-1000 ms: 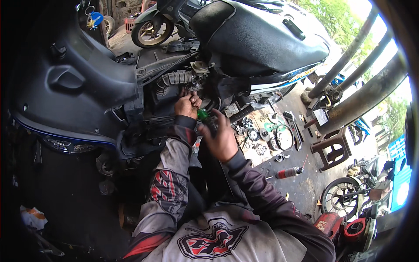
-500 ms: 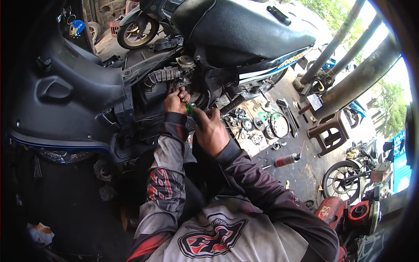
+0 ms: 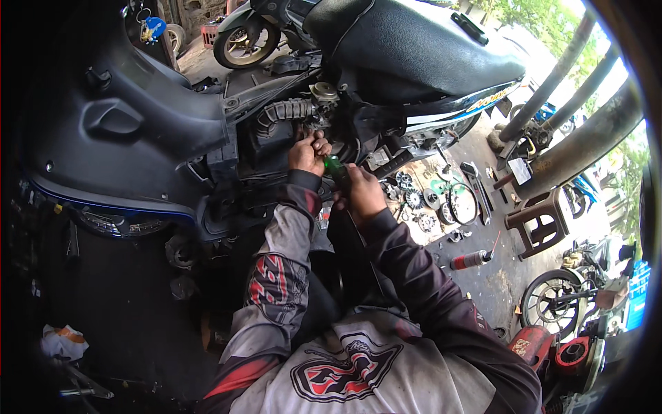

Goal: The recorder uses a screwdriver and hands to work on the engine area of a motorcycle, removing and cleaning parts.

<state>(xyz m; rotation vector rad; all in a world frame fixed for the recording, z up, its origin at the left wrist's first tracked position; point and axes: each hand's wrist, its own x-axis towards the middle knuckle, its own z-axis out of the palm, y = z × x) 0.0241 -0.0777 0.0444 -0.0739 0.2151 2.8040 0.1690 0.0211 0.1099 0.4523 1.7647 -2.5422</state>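
Observation:
A scooter stands across my front with its engine bay uncovered. Inside it, a ribbed black intake hose (image 3: 284, 114) runs to a carburetor (image 3: 323, 103) with a round metal top. Just below the carburetor is my left hand (image 3: 307, 153), its fingers curled; whatever they pinch is hidden. Close beside it, my right hand (image 3: 364, 194) grips a green, dark-ended screwdriver handle (image 3: 336, 168) that points up and left toward the left hand. The tool's tip is out of sight behind the left fingers.
The scooter's black seat (image 3: 414, 52) and front panel (image 3: 114, 131) flank the bay. To the right lie several dismantled metal parts (image 3: 414, 199), a black belt (image 3: 463, 203) and a red spray can (image 3: 471, 260). A brown plastic stool (image 3: 539, 222) stands beyond.
The whole view has shifted, so the scene sits farther right. My right hand has altered its hold on the screwdriver, and more of the green handle shows. My left hand stays below the carburetor.

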